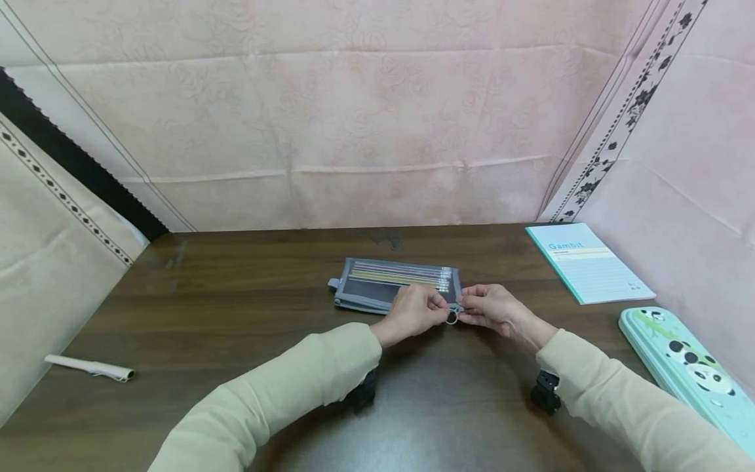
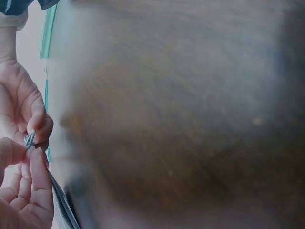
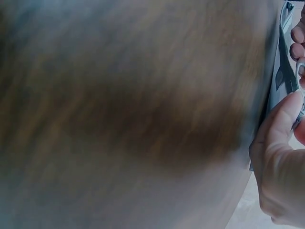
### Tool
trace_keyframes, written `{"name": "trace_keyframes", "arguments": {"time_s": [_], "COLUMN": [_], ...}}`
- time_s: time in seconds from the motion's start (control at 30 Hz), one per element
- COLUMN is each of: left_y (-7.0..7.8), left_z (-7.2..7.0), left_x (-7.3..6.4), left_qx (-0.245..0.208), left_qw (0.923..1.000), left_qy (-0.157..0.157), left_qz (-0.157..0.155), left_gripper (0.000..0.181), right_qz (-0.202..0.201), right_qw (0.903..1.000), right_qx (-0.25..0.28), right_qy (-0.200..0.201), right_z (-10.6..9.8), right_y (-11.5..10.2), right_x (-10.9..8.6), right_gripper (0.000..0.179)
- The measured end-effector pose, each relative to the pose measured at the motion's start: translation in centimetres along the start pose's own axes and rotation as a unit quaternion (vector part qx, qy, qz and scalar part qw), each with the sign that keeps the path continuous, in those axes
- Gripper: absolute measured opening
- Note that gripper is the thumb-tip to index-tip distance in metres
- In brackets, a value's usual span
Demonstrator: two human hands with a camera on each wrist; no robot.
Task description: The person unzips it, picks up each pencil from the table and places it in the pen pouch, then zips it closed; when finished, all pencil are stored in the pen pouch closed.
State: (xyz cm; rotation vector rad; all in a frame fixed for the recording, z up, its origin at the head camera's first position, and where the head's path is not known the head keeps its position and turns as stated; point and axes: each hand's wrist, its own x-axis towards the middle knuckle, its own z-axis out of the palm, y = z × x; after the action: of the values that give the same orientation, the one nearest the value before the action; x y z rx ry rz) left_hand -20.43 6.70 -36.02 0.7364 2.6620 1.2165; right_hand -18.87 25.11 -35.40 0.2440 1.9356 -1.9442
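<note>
A dark grey zip pencil case lies on the brown table, several pencils showing in its front. At its near right corner hangs a metal ring on the zip pull. My left hand reaches over the near edge and pinches the ring's pull between thumb and fingers. Opposite it, my right hand grips the case's right end at the zip. In the left wrist view, small metal hardware sits between both hands' fingertips. The right wrist view shows the ring beside my right thumb.
A light blue notebook marked Gambit lies at the back right. In front of it is a mint green pencil box with pandas. A white pen lies at the left. Cloth walls enclose the table's back and sides.
</note>
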Motion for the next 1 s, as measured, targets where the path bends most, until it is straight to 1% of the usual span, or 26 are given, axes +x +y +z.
{"name": "trace_keyframes", "arguments": {"time_s": [0.07,0.17,0.27,0.37,0.57,0.8,1.0], "left_y": [-0.2,-0.8,-1.5,-2.2,-3.7,-4.9,-6.4], "left_z": [-0.3,-0.9,-1.9,-3.2,-5.8,-8.5,-10.5], "left_x": [0.1,-0.1,-0.3,-0.7,-1.3,-2.2,-2.9], "left_qx": [-0.002,-0.002,0.001,0.006,0.002,0.01,-0.014], "left_qw": [0.9999,0.9996,0.9988,0.9975,0.9939,0.9891,0.9855], "left_qy": [-0.006,-0.013,-0.021,-0.029,-0.039,-0.042,-0.05], "left_qz": [-0.009,-0.026,-0.045,-0.065,-0.103,-0.141,-0.162], "left_gripper": [0.006,0.007,0.008,0.009,0.008,0.006,0.005], "right_qz": [-0.003,0.0,0.008,0.01,0.013,0.016,0.019], "right_qw": [1.0,0.9998,0.9994,0.9991,0.9991,0.9987,0.9982], "right_qx": [-0.003,-0.005,-0.007,-0.017,-0.024,-0.034,-0.042], "right_qy": [0.006,0.017,0.034,0.037,0.032,0.034,0.038], "right_z": [0.1,0.0,-0.5,-1.2,-2.2,-2.5,-2.6], "right_y": [0.0,0.0,0.0,-0.1,-0.3,-0.4,-0.5], "right_x": [0.0,0.0,-0.1,-0.2,-0.2,-0.1,-0.2], "right_gripper": [0.021,0.027,0.034,0.038,0.035,0.037,0.039]}}
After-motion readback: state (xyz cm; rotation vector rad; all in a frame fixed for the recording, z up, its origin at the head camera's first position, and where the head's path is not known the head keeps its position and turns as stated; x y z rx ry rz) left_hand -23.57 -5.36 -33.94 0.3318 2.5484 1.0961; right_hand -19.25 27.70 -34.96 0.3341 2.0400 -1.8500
